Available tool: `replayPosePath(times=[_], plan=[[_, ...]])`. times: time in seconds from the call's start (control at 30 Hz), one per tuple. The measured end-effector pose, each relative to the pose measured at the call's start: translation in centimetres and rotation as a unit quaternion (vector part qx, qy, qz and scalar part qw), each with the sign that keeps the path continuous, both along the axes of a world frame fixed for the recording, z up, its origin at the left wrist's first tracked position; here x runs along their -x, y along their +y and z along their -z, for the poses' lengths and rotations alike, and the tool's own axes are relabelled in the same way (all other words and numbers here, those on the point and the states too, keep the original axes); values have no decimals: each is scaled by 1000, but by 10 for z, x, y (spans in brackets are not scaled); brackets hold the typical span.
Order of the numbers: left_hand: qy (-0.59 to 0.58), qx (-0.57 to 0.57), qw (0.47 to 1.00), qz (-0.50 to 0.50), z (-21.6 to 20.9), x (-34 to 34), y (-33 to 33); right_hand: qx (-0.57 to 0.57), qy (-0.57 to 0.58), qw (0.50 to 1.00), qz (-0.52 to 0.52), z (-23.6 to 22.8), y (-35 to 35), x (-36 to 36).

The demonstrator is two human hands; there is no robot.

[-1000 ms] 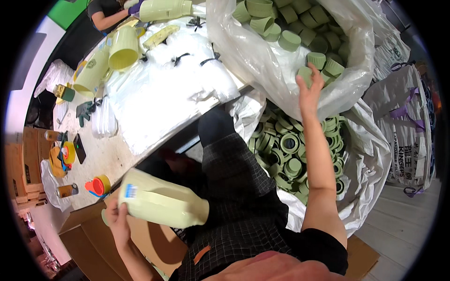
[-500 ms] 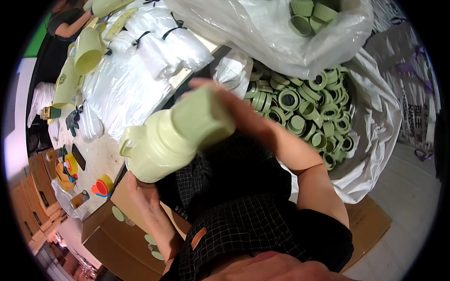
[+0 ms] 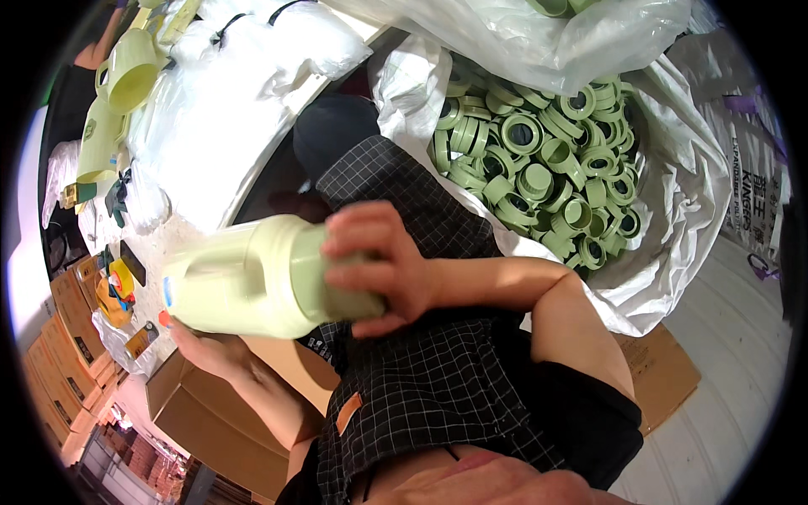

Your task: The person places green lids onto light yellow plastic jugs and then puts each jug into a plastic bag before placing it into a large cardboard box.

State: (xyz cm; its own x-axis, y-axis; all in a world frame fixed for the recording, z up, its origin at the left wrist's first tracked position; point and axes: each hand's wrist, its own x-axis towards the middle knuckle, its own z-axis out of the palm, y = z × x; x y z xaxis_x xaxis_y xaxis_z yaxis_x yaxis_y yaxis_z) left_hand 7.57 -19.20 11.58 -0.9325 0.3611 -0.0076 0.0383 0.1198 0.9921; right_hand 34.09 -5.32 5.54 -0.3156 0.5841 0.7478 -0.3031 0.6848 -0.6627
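Note:
A pale green thermos jug (image 3: 244, 273) lies nearly level in front of me, its base to the left, slightly blurred. A looped handle shows on its side facing me. Around the darker green cup-shaped cap (image 3: 324, 282) at its right end, the fingers of my right hand (image 3: 374, 265) are wrapped. My left hand (image 3: 215, 349) is under the base end and holds it from below; its fingers are partly hidden behind the jug. A blue mark (image 3: 167, 290) sits at the base edge.
Right of my knee, a white woven sack (image 3: 673, 278) holds many green ring-shaped lids (image 3: 522, 135). A clear plastic bag (image 3: 522, 50) hangs over its far side. More jugs (image 3: 132, 71) and plastic bags (image 3: 219, 109) cover the worktable at left. An open cardboard box (image 3: 215, 421) stands at lower left.
The jug has swung closer to level and moved left. My right hand has come round from the far side of the cap to grip it over the top. My view has shifted somewhat.

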Motion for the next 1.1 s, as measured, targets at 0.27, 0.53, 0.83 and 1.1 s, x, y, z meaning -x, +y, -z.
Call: replayPosePath(times=[0.27, 0.53, 0.83, 1.1], plan=[[-93, -101, 941, 309, 10, -1, 81, 460, -252, 825, 211, 189, 115, -75], [-39, 4, 948, 317, 31, -49, 86, 636, -393, 647, 150, 429, 87, -107], [31, 308, 911, 272, 10, -107, 10, 335, -289, 832, 333, 214, 109, -133], [21, 139, 953, 267, 26, -82, -13, 443, -203, 852, 194, 100, 65, -64]])
